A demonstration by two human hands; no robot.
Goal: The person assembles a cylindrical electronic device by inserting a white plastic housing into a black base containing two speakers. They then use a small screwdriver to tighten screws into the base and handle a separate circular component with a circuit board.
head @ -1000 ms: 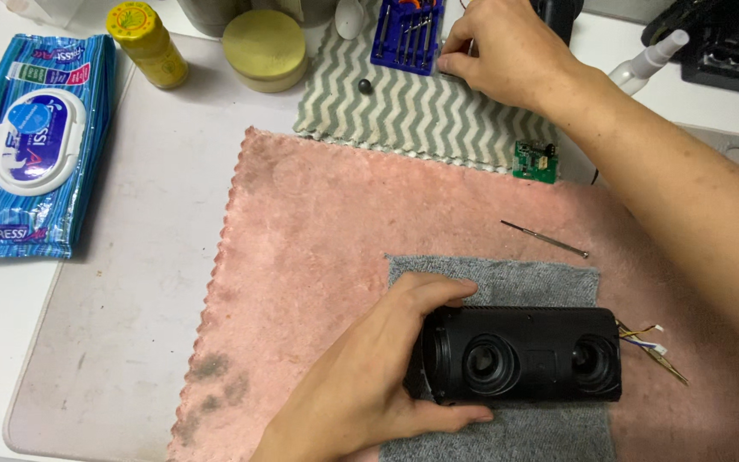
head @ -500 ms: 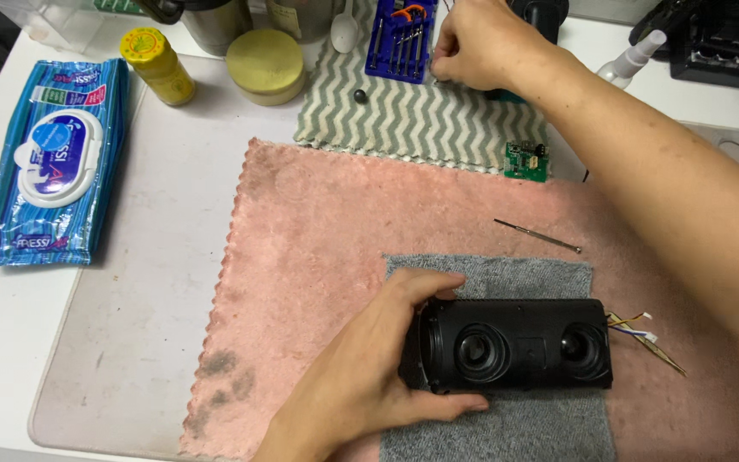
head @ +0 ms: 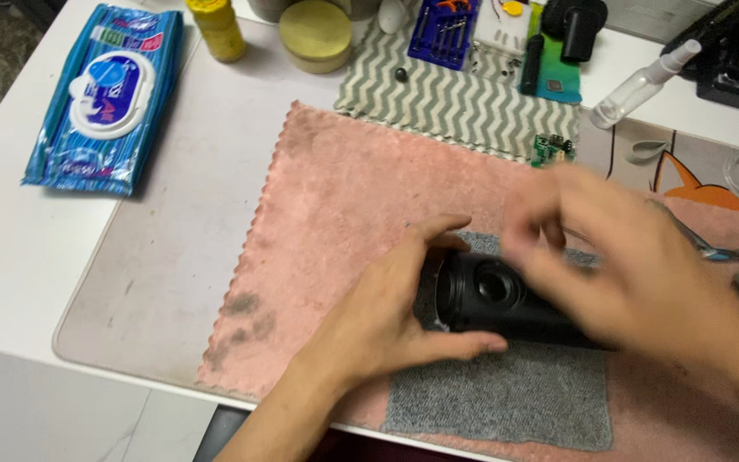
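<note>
On the grey cloth near the front edge of the tabletop, a black speaker [head: 506,299] lies on its side between two hands.
Left hand [head: 391,312] cups the speaker's left end, thumb under, fingers spread over the top, steadying it; right hand [head: 635,265] hovers blurred over the right part, fingers loosely apart, and I cannot tell whether it grips anything. To work well, keep the left hand firm so the body cannot roll off the cloth onto the pink towel [head: 344,214]. Further back: small green circuit board [head: 552,151], blue tool case [head: 444,32], wet-wipes pack [head: 109,94] at the left edge.
</note>
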